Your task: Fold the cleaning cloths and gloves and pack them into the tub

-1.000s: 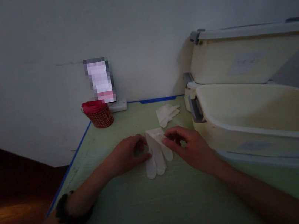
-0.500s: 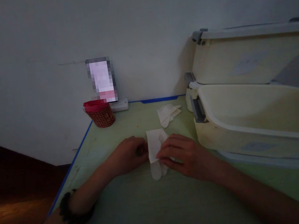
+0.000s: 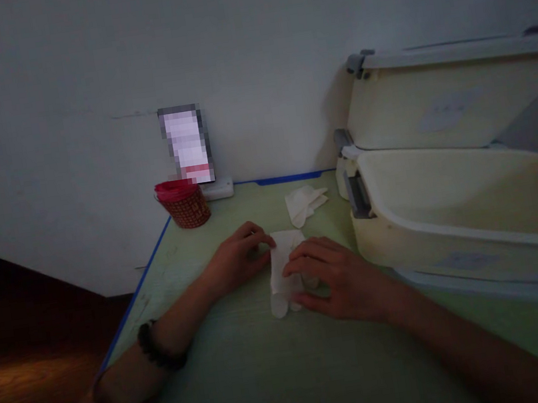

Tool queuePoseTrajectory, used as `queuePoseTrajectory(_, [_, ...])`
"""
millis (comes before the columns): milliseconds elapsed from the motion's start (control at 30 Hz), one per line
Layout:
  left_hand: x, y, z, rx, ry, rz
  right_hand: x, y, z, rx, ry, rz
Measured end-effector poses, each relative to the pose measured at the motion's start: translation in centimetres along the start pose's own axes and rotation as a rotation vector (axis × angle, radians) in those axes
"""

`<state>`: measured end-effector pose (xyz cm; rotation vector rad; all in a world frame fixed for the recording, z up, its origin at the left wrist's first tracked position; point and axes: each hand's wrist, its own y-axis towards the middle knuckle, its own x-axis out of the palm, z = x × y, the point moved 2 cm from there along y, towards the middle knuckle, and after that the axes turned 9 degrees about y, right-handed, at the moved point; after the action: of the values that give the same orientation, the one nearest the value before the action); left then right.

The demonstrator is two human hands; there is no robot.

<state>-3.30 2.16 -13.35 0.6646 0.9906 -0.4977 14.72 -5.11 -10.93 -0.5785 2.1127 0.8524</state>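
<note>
A folded white glove [image 3: 283, 265] lies on the table, with rounded finger-like ends at its near edge. At its upper left edge, my left hand [image 3: 241, 256] touches it with curved fingertips, thumb and fingers apart. My right hand [image 3: 335, 276] is over its right side, fingers bent and spread, the tips resting on the fabric. Part of the glove is hidden under those fingers. Just behind lies a second folded white glove [image 3: 306, 204], touched by neither hand.
On the right stands a large cream storage box [image 3: 407, 248] with its lid [image 3: 415, 99] raised. A red woven basket [image 3: 189, 207] with a pink liner is at the back left. A blurred-out phone [image 3: 187, 145] leans on the wall behind the green tabletop [image 3: 275, 376].
My left hand has moved up and right onto the glove's top corner, its fingers opening. The right hand's fingers have spread from a pinch. The glove has shifted slightly.
</note>
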Motion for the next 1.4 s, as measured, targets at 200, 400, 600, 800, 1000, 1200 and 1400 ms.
queuePoseTrajectory(200, [-0.1, -0.4, 0.0, 0.115, -0.037, -0.049, 0.6, 0.0, 0.0, 0.053, -0.026, -0.101])
queuePoseTrajectory(400, [-0.7, -0.5, 0.7, 0.163, -0.127, -0.132, 1.1, 0.1, -0.3, 0.008, -0.038, -0.076])
queuePoseTrajectory(600, [-0.9, -0.6, 0.8, 0.131, -0.143, -0.114, 0.4, 0.0, 0.0, -0.085, -0.075, 0.100])
queuePoseTrajectory(800, [-0.5, -0.4, 0.3, 0.083, -0.100, -0.038, -0.2, 0.0, -0.4, -0.116, -0.068, 0.228])
queuePoseTrajectory(1000, [0.3, 0.6, -0.4, -0.001, -0.027, 0.025, -0.1, 0.3, -0.2, -0.054, 0.000, 0.312])
queuePoseTrajectory(1200, [0.7, 1.5, -1.0, -0.082, 0.041, 0.013, -0.8, 1.6, 0.4, 0.101, 0.058, 0.497])
queuePoseTrajectory(1400, [1.1, 1.9, -1.3, -0.100, 0.066, 0.040, -2.5, 4.3, -1.2, 0.086, -0.114, 0.405])
